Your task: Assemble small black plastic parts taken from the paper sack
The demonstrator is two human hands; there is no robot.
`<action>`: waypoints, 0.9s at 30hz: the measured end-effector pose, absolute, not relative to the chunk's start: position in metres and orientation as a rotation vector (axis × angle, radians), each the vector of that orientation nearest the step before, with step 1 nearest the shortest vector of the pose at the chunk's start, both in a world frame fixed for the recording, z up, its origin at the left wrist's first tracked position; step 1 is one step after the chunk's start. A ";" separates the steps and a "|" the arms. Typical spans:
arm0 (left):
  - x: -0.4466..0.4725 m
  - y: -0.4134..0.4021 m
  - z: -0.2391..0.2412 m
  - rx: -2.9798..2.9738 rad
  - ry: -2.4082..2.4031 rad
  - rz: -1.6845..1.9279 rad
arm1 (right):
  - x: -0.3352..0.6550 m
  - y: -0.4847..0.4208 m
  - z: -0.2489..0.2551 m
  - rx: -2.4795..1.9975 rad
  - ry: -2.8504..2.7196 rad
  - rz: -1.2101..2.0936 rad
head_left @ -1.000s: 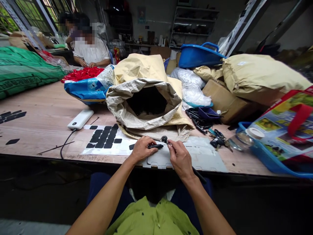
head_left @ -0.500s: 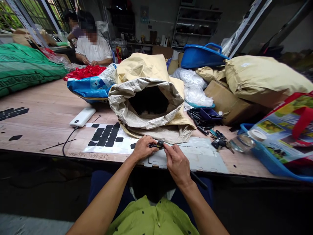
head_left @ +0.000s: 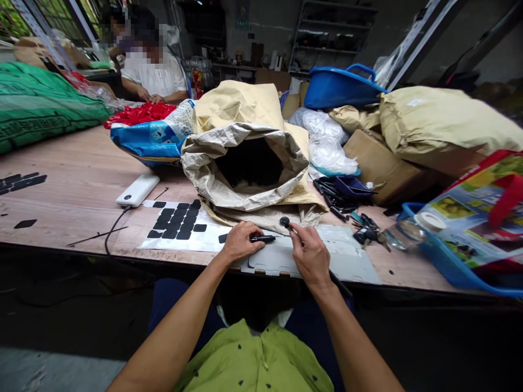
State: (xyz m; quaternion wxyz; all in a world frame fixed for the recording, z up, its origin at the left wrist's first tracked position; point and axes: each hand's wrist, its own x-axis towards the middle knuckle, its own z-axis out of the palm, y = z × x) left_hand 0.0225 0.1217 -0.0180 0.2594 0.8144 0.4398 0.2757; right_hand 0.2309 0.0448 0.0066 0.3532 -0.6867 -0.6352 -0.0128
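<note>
My left hand (head_left: pixel 240 240) is closed around a small black rod-shaped part (head_left: pixel 263 238), whose tip sticks out to the right over the grey sheet (head_left: pixel 343 253). Between thumb and fingers of my right hand (head_left: pixel 310 255), I pinch a small black round-headed piece (head_left: pixel 285 221). The two parts are apart from each other. Directly beyond my hands lies a large sack (head_left: pixel 196 169), its wide mouth facing me and dark inside. Left of my left hand, flat black rounded pieces (head_left: pixel 175 220) lie in rows on a white sheet (head_left: pixel 212 238).
A white power bank (head_left: pixel 138 189) with a cable lies left. To the right are black parts (head_left: pixel 337 198), keys (head_left: pixel 365 231), a clear bottle (head_left: pixel 404 234) and a blue basin (head_left: pixel 453 267). A co-worker in a white top (head_left: pixel 157 76) sits across the table.
My right hand has moved right, away from my left, with the round-headed piece in its pinch. The parts were close together before and are now separated. My left hand stays nearly in place.
</note>
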 end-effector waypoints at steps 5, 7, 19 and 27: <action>0.022 0.121 -0.015 2.188 1.180 0.764 | 0.265 0.080 -0.013 -1.921 -1.688 -0.118; 0.021 0.121 -0.017 2.188 1.169 0.764 | 0.272 0.086 -0.023 -1.939 -1.708 -0.156; 0.020 0.123 -0.022 2.185 1.147 0.763 | 0.268 0.081 -0.030 -1.962 -1.736 -0.265; 0.019 0.122 -0.016 2.135 1.091 0.804 | 0.269 0.081 -0.030 -1.967 -1.728 -0.264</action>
